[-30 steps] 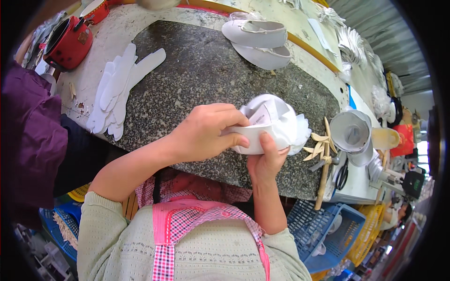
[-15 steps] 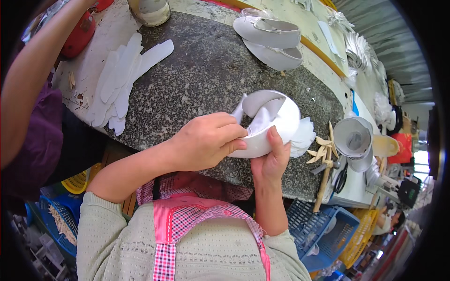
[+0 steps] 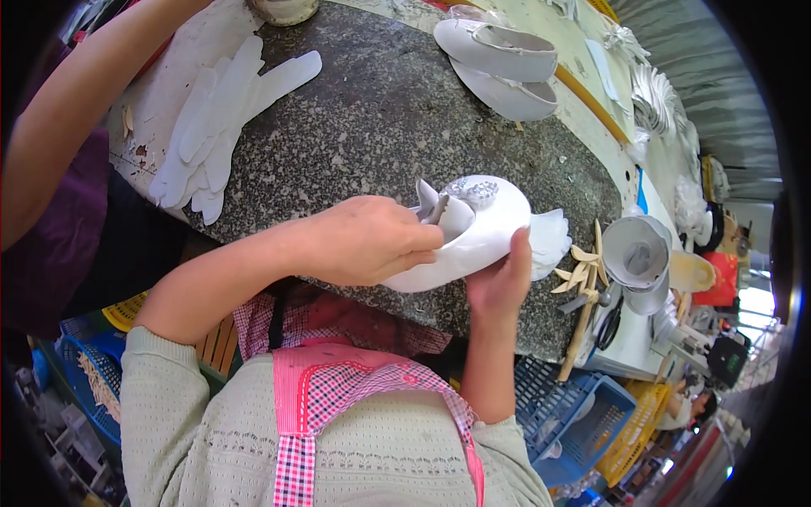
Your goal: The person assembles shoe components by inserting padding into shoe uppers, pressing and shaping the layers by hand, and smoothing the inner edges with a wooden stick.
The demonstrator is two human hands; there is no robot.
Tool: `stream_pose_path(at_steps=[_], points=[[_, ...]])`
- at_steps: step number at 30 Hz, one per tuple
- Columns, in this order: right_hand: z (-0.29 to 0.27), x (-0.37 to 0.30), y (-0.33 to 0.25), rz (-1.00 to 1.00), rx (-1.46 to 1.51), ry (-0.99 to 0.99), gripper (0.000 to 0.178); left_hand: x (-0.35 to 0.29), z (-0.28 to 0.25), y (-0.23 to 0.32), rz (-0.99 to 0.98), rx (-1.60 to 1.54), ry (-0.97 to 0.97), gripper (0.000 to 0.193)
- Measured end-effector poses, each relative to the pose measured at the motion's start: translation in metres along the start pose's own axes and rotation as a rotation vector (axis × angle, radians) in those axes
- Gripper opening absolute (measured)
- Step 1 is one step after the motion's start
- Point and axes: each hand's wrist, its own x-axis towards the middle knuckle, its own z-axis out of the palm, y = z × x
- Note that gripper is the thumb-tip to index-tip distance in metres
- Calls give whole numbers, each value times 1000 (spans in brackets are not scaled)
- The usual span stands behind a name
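I hold a white shoe point(image 3: 486, 224) with a sparkly ornament on its top over the near edge of a dark granite slab point(image 3: 372, 118). My left hand point(image 3: 363, 241) grips the shoe's heel end, fingers reaching into its opening. My right hand point(image 3: 500, 283) cups the shoe from below, thumb up on its side. A white cut piece point(image 3: 549, 241) lies just beyond the shoe's toe.
A stack of white insoles point(image 3: 215, 127) lies at the slab's left. Two white shoes point(image 3: 503, 63) rest at the far side. Another person's arm point(image 3: 76, 118) reaches across at the left. Cone-shaped rolls point(image 3: 638, 253), wooden sticks and scissors sit right; blue baskets point(image 3: 574, 414) stand below.
The shoe has been turned so its ornamented top faces up. The other person's arm at the left has stretched further across the bench.
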Motion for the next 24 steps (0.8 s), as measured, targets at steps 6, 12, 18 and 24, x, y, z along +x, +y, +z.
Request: stream_pose_path(at_steps=[6, 12, 18, 24], points=[[7, -15, -4, 123, 213, 45, 57, -2, -16, 5, -56, -398, -22, 26], [12, -21, 3, -91, 94, -1, 51, 8, 11, 4, -408, -755, 370, 18], [16, -20, 19, -43, 305, 207, 45, 9, 28, 9, 209, 185, 976, 25], [2, -25, 27, -179, -18, 46, 48, 10, 46, 10, 51, 102, 667, 19]])
